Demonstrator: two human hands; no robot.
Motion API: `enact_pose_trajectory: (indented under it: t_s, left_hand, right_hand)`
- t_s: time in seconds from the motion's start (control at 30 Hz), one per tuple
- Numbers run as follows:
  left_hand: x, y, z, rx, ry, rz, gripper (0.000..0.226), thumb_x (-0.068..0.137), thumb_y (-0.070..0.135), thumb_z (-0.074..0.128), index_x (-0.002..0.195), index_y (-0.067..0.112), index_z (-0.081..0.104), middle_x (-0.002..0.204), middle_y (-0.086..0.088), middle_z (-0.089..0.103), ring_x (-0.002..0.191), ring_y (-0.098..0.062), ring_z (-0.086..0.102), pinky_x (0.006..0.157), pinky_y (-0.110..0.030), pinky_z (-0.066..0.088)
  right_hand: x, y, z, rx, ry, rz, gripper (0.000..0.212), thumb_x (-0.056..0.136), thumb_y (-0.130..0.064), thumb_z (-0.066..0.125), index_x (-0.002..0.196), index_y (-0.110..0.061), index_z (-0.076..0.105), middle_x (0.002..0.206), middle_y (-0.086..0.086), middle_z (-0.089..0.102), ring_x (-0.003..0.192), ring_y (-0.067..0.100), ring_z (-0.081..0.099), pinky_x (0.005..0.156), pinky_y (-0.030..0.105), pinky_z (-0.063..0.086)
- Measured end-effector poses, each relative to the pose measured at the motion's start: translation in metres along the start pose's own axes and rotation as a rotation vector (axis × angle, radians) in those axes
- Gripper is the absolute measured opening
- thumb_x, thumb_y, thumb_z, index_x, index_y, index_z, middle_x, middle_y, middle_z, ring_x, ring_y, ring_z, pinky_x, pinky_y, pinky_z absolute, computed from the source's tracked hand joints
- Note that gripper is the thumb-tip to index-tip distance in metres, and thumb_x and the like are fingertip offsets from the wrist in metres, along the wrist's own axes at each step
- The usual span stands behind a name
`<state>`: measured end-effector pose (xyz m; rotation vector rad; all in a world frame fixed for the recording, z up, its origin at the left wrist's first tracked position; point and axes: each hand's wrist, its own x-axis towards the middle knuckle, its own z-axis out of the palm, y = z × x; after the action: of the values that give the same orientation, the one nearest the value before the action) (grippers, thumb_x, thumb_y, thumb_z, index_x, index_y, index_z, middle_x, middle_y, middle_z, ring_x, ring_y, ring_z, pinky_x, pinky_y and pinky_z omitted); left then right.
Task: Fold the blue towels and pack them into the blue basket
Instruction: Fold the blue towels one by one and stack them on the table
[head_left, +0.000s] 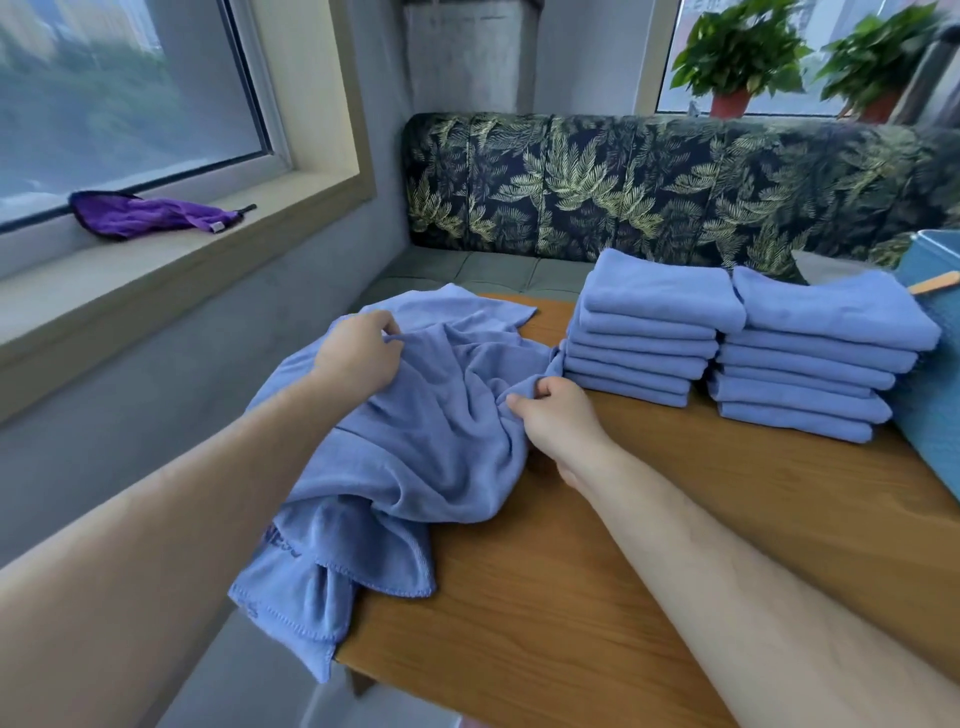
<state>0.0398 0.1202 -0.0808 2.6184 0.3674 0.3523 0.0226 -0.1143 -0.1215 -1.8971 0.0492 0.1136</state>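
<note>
Loose towel (415, 457) overhangs table (571, 597) edge; left hand (358, 353), right hand (556, 415) fingers pinch it, perhaps hems.

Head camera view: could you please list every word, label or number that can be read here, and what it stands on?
On the crumpled blue towel, dark lettering near its hanging hem: creased and blurred, not readable.
On the purple cloth lying on the windowsill, a small white tag: too small to read.
No other text shows.

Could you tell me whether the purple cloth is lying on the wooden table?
No, the crumpled purple cloth lies on the pale window sill.
</note>
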Motion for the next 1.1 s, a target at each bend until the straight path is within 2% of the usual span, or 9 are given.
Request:
enact_pose_trajectory:
  t_s: [0.17, 0.27, 0.33, 0.4, 0.5, 0.6, 0.7, 0.87, 1.1]
  left_hand:
    - [-0.005, -0.001, -0.006, 0.102, 0.249, 0.235, 0.012, 0.092, 0.013, 0.055, 0.091, 0.013, 0.066, 0.1, -0.004, 0.058, 0.102, -0.032, 0.049, 0.085, -0.036, 0.033]
    - [-0.007, 0.016, -0.021, -0.144, 0.221, 0.194, 0.01, 0.094, 0.015, 0.046, 0.092, 0.013, 0.056, 0.084, -0.001, 0.061, 0.082, -0.028, 0.055, 0.077, -0.037, 0.042]
    - [-0.007, 0.026, -0.03, -0.283, 0.198, 0.146, 0.01, 0.096, 0.018, 0.044, 0.097, 0.012, 0.052, 0.081, 0.001, 0.059, 0.072, -0.018, 0.052, 0.063, -0.032, 0.042]
    - [-0.007, 0.034, -0.037, -0.385, 0.196, 0.127, 0.01, 0.098, 0.019, 0.045, 0.099, 0.012, 0.052, 0.08, 0.004, 0.056, 0.068, -0.009, 0.048, 0.057, -0.024, 0.037]
    - [-0.007, 0.044, -0.043, -0.508, 0.191, 0.129, 0.007, 0.098, 0.019, 0.047, 0.098, 0.015, 0.053, 0.075, 0.007, 0.053, 0.064, -0.006, 0.045, 0.055, -0.021, 0.036]
    - [-0.01, 0.05, -0.048, -0.551, 0.183, 0.129, 0.005, 0.097, 0.02, 0.05, 0.097, 0.018, 0.054, 0.073, 0.01, 0.054, 0.063, -0.005, 0.046, 0.049, -0.012, 0.035]
    - [-0.008, 0.055, -0.062, -0.638, 0.207, 0.078, 0.005, 0.096, 0.026, 0.052, 0.095, 0.022, 0.054, 0.078, 0.009, 0.055, 0.069, -0.007, 0.048, 0.059, -0.019, 0.039]
    - [-0.007, 0.074, -0.1, -0.966, 0.239, -0.044, 0.001, 0.091, 0.024, 0.06, 0.091, 0.024, 0.059, 0.085, 0.006, 0.061, 0.074, -0.01, 0.056, 0.065, -0.025, 0.047]
    - [-0.016, 0.118, -0.152, -1.207, 0.191, 0.007, 0.009, 0.082, 0.017, 0.068, 0.088, 0.017, 0.061, 0.082, -0.004, 0.064, 0.077, -0.02, 0.059, 0.069, -0.033, 0.048]
  right_hand:
    - [-0.002, -0.005, 0.006, -0.075, 0.061, -0.078, 0.015, 0.095, -0.014, 0.062, 0.086, -0.013, 0.049, 0.071, -0.003, 0.055, 0.06, 0.004, 0.051, 0.046, 0.009, 0.036]
    - [-0.004, -0.007, 0.003, -0.308, 0.215, -0.206, 0.033, 0.088, -0.023, 0.074, 0.107, -0.011, 0.05, 0.101, 0.002, 0.055, 0.091, 0.012, 0.054, 0.071, 0.013, 0.037]
    - [-0.005, -0.009, 0.004, -0.623, 0.261, -0.293, 0.029, 0.091, -0.044, 0.069, 0.1, -0.019, 0.057, 0.113, 0.003, 0.051, 0.11, 0.023, 0.045, 0.09, 0.029, 0.039]
    - [-0.005, -0.015, 0.01, -0.692, 0.046, -0.179, 0.047, 0.095, -0.064, 0.048, 0.075, -0.023, 0.06, 0.1, 0.001, 0.062, 0.11, 0.028, 0.05, 0.095, 0.039, 0.042]
    - [-0.003, -0.021, 0.02, -0.539, -0.202, -0.011, 0.059, 0.087, -0.074, 0.046, 0.054, -0.025, 0.046, 0.063, -0.007, 0.051, 0.08, 0.022, 0.048, 0.077, 0.038, 0.038]
    - [-0.005, -0.028, 0.021, -0.424, -0.232, -0.057, 0.044, 0.098, -0.033, 0.053, 0.058, -0.02, 0.041, 0.059, -0.004, 0.045, 0.066, 0.016, 0.044, 0.062, 0.03, 0.034]
    - [-0.003, -0.042, 0.016, -0.163, -0.111, -0.039, 0.038, 0.105, -0.032, 0.043, 0.069, -0.019, 0.041, 0.064, -0.002, 0.043, 0.06, 0.013, 0.041, 0.053, 0.028, 0.029]
    - [-0.003, -0.078, -0.016, 0.045, 0.064, -0.093, 0.032, 0.107, -0.04, 0.031, 0.099, -0.014, 0.048, 0.082, 0.0, 0.046, 0.072, 0.016, 0.043, 0.06, 0.031, 0.032]
    - [-0.029, -0.157, -0.107, -0.08, 0.245, -0.372, 0.026, 0.108, -0.038, 0.033, 0.11, -0.017, 0.049, 0.083, -0.004, 0.05, 0.072, 0.014, 0.044, 0.063, 0.032, 0.034]
